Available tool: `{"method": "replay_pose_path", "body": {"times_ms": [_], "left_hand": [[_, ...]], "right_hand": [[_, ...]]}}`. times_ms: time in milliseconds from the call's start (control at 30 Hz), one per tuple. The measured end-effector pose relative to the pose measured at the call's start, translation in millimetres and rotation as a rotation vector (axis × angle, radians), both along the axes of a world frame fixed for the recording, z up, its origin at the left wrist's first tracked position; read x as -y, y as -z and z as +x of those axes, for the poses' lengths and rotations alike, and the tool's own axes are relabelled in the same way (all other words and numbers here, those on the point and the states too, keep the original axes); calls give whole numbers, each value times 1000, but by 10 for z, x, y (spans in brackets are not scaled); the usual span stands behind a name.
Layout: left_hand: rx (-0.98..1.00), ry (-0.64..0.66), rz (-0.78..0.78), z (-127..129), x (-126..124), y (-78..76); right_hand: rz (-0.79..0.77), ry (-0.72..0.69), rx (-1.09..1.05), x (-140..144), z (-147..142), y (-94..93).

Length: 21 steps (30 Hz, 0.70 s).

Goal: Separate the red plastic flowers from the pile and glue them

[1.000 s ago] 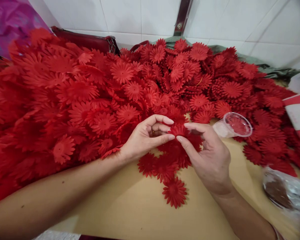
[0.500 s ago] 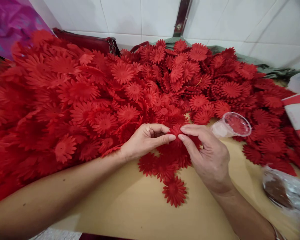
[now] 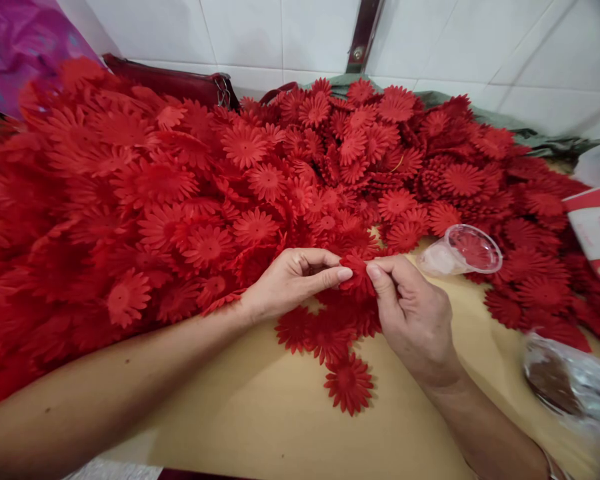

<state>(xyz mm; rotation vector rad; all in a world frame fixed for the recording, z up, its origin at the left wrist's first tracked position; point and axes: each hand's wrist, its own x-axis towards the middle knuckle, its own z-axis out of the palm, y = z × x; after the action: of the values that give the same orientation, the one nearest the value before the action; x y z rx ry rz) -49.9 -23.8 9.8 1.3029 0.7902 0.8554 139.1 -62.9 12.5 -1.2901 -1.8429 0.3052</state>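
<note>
Between my two hands is a red fabric flower piece (image 3: pixel 356 275) with many narrow petals. My left hand (image 3: pixel 300 277) pinches its left edge between thumb and index finger. On the other side, my right hand (image 3: pixel 415 313) is closed with thumb and index finger on the right-hand petals. Whether the piece is one layer or several stacked ones, I cannot tell. Just below lie more loose red flower pieces (image 3: pixel 325 333) on the table, and a single one (image 3: pixel 349 384) is nearest to me. A great heap of red flower pieces (image 3: pixel 165 180) spreads behind both hands.
A clear plastic cup (image 3: pixel 480 250) lies tipped beside my right hand. Farther right are a red and white carton (image 3: pixel 597 227) and a clear plastic bag with something brown (image 3: pixel 555 380). A dark red purse (image 3: pixel 175 80) rests against the tiled wall (image 3: pixel 320 33). The tabletop (image 3: pixel 230 413) is tan.
My right thumb and index finger have moved slightly right and closed on the flower piece's petals. My left hand keeps its pinch in nearly the same place.
</note>
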Motion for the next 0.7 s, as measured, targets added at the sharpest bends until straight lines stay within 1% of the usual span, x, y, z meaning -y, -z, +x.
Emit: {"method": "replay_pose_path", "body": {"times_ms": [167,400,633,700], "left_hand": [[-38,-14,28,3,1,-31],[-21,-16,63,11,9,-41],[-31,-18,85,11,7,-25],[-29,-23,78,6,6,-16]], "right_hand": [[-55,25,-47,13,-33,19],[-20,53,-32,20,-60,13],[-92,54,-112,26,-79,12],[-105,74,-144,8,-53,14]]}}
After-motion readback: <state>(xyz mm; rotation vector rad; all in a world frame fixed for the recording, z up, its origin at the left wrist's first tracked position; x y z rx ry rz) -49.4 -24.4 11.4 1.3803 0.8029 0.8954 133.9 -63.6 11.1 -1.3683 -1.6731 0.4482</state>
